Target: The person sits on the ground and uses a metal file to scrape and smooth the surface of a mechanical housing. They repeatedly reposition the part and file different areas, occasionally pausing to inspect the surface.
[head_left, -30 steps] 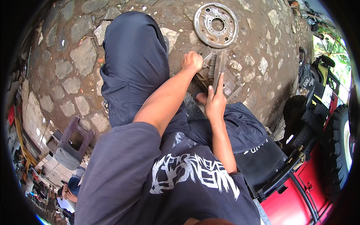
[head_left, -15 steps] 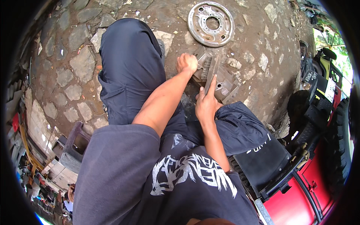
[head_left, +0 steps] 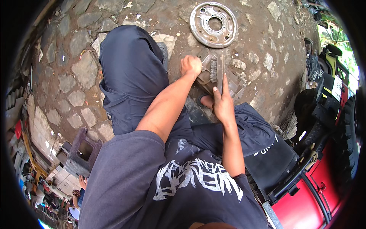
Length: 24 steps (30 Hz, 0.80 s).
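My right hand (head_left: pixel 224 105) is closed around the handle of a wire brush (head_left: pixel 220 74), its index finger stretched along the back. The grey bristles face left, over a dusty brown metal part (head_left: pixel 205 75) lying on the ground between my feet. At that part's left edge my left hand (head_left: pixel 190 65) is closed in a grip; the fingertips are hidden behind the hand. Just beyond lies a round metal disc (head_left: pixel 196 23) with a large centre hole and several smaller ones.
The ground is uneven stone and dirt (head_left: pixel 84 70). To my right stands a red and black vehicle (head_left: pixel 305 204) with a big tyre (head_left: pixel 347 133). At the left are a dark plastic stool (head_left: pixel 81 150) and clutter, with another person's hand (head_left: pixel 82 181) near it.
My right hand and the brush have shifted right, and the brush has turned more upright, showing its bristles. My left hand stays at the metal part's edge.
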Each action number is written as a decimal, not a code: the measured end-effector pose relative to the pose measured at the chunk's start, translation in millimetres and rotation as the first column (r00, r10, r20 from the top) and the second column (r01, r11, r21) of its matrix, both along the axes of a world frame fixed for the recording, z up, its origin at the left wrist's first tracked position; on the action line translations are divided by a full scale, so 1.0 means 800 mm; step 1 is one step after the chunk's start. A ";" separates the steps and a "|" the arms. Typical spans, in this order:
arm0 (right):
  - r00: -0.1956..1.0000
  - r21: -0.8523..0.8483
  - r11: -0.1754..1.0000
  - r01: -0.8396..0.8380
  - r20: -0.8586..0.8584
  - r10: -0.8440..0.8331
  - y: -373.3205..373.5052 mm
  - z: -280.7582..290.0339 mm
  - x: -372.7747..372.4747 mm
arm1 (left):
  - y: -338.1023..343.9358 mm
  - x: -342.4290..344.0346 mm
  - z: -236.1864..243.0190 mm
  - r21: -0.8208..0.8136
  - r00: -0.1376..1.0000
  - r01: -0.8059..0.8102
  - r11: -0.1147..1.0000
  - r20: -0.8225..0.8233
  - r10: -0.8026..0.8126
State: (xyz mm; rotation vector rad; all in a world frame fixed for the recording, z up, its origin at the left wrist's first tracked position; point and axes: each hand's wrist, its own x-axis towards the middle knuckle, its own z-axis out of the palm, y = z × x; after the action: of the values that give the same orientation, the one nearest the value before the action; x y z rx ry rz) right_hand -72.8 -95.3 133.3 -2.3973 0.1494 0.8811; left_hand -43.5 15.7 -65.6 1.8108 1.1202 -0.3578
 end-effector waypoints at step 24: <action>0.788 -0.038 0.788 -0.615 -0.074 0.612 0.005 -0.093 0.195 | 0.001 0.009 0.003 0.025 0.997 0.081 0.996 -0.010 -0.081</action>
State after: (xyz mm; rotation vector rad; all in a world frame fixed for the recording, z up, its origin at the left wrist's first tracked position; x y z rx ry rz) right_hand 83.2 -91.0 59.2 -2.5060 -0.6373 1.2432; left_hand -36.6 16.4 -63.3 1.8828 1.0643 -0.4014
